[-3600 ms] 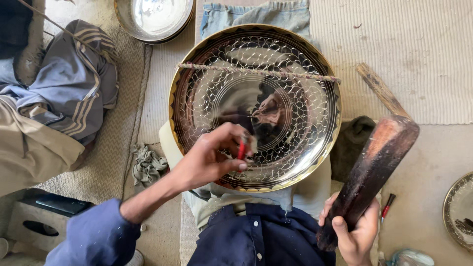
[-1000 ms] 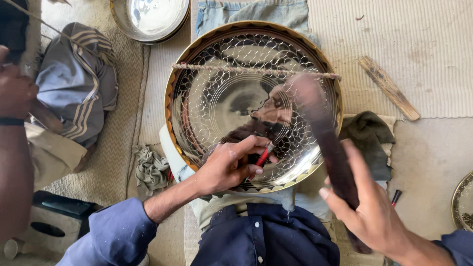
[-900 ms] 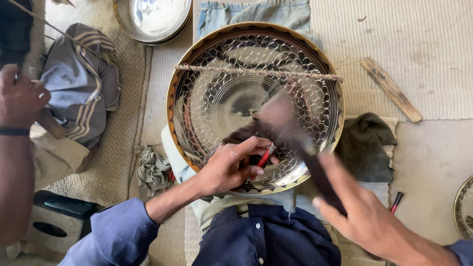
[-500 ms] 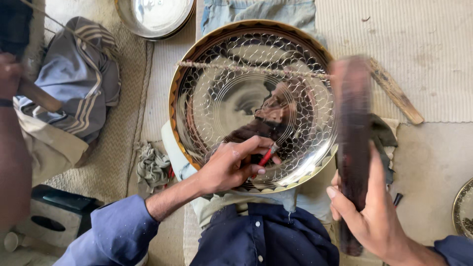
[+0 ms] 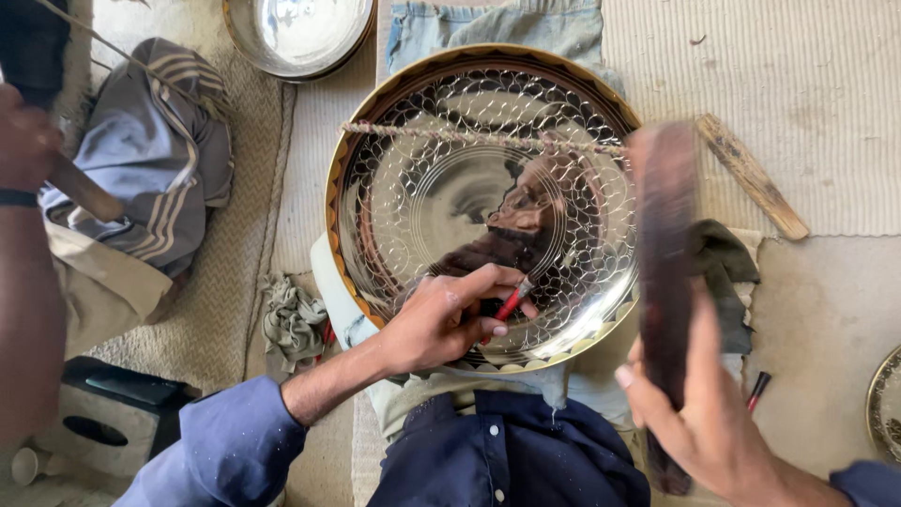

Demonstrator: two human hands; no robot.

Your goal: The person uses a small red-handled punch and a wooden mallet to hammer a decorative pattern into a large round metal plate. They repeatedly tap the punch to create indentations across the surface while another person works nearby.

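Engraved metal tray (image 5: 422, 188): large, round, shiny, resting on the person's lap over cloth. Left hand (image 5: 441, 319): grip clenched on a red-handled chisel (image 5: 510, 302), tip touching the tray's lower part. Right hand (image 5: 699, 413): grip clenched around a dark wooden mallet (image 5: 664, 253), raised just beside the tray's right rim, blurred.

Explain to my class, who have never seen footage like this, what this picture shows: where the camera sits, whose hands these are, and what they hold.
The camera sits on a person's head, looking down at their lap and hands. The left hand pinches a small red-handled tool against a large shiny metal tray patterned with scale-like marks. The right hand grips a dark wooden block, blurred by motion. A twisted cord crosses the tray. On the mats around lie a wooden stick, a steel bowl and crumpled cloths. Another person's arm shows at the left edge.
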